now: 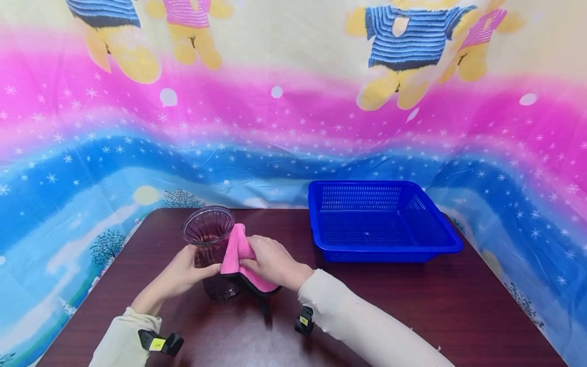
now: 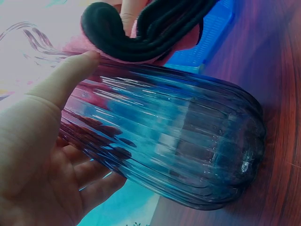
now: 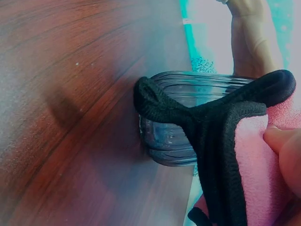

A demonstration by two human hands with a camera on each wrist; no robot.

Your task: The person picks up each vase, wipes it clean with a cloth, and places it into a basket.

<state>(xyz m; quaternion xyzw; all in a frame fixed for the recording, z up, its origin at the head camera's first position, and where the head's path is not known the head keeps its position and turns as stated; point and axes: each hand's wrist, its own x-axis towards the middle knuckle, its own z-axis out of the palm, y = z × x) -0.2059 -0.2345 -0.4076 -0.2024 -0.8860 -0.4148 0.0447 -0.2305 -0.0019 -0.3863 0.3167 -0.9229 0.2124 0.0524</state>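
A ribbed, purple-tinted glass vase with a flared rim stands near the left of the table. My left hand grips it around the middle, thumb on the near side and fingers curled behind, as the left wrist view also shows through the glass. In my right hand is a pink cloth with a black edge, pinched between thumb and fingers. The bunched cloth lies against the vase's right side. In the right wrist view the black edging hides part of the vase.
A blue plastic basket with slotted sides stands at the back right of the dark red-brown table. Behind the table hangs a printed curtain with bears and snowflakes. Black straps with devices are on both wrists.
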